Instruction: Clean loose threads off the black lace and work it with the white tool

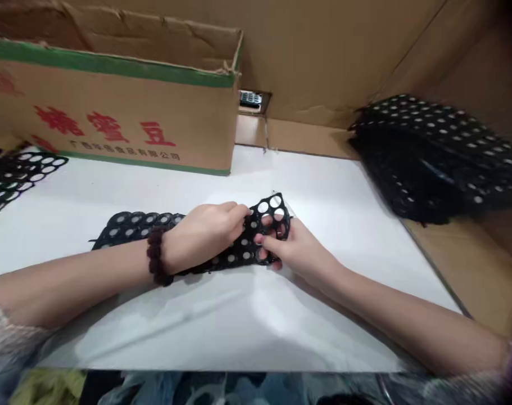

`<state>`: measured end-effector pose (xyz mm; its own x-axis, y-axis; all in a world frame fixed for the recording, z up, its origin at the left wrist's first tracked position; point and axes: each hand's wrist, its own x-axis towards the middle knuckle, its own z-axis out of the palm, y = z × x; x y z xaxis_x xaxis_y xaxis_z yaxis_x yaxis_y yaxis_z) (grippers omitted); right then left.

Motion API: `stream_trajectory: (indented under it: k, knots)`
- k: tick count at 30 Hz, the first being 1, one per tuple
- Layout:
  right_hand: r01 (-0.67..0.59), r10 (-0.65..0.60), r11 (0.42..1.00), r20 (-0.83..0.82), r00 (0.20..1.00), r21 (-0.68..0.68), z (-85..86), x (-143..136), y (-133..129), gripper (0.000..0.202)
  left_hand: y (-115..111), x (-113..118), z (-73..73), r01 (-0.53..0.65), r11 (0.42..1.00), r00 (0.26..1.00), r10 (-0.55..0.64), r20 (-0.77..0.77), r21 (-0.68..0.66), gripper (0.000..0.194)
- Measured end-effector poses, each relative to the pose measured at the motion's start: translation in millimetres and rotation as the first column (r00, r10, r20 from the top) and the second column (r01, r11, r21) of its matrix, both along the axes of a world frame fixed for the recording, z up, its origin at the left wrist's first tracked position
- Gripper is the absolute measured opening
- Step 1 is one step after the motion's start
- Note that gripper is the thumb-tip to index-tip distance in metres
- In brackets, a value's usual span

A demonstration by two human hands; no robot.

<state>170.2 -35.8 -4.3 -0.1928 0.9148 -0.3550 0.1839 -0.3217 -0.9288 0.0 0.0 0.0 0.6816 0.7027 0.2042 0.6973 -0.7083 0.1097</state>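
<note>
A black sheet with rows of round holes and discs (232,257) lies across the white table, its right end lifted a little. My left hand (209,233), with a dark beaded band at the wrist, rests over the middle of the sheet, thumb and fingers pinched on its upper edge. At the right end, my right hand (291,247) grips the sheet, its thumb on top and fingertips visible through the open holes. The sheet's left part shows filled round spots; several holes at its right end are open.
A cardboard box with red characters (129,124) stands at the back left. Black perforated pieces (23,171) lie at the far left. A pile of black dotted sheets (433,152) sits at the right. Cardboard walls (323,62) enclose the white table (196,326).
</note>
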Motion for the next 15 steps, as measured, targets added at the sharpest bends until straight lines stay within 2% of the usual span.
stream_trajectory:
  k: [6,10,12,15]
  knots:
    - [-0.032,0.031,0.999,-0.084,0.996,-0.011,2.2,-1,2,0.012,-6,-6,-2.2,0.005,0.998,1.0,-0.006,0.01,0.056,0.028]
    - [-0.037,0.038,0.999,-0.08,0.996,0.019,3.6,-4,2,0.02,-7,-7,-4.5,0.023,1.0,0.993,-0.021,0.114,-0.016,0.025]
    - [0.007,-0.005,1.0,-0.086,0.996,0.022,3.6,-8,2,0.022,-6,-8,-4.2,-0.002,0.999,0.977,0.011,0.214,-0.043,0.023]
    - [0.071,-0.069,0.997,-0.115,0.991,0.008,3.3,-12,2,0.021,-3,-8,-2.3,-0.109,0.984,0.924,0.153,0.349,-0.143,0.018]
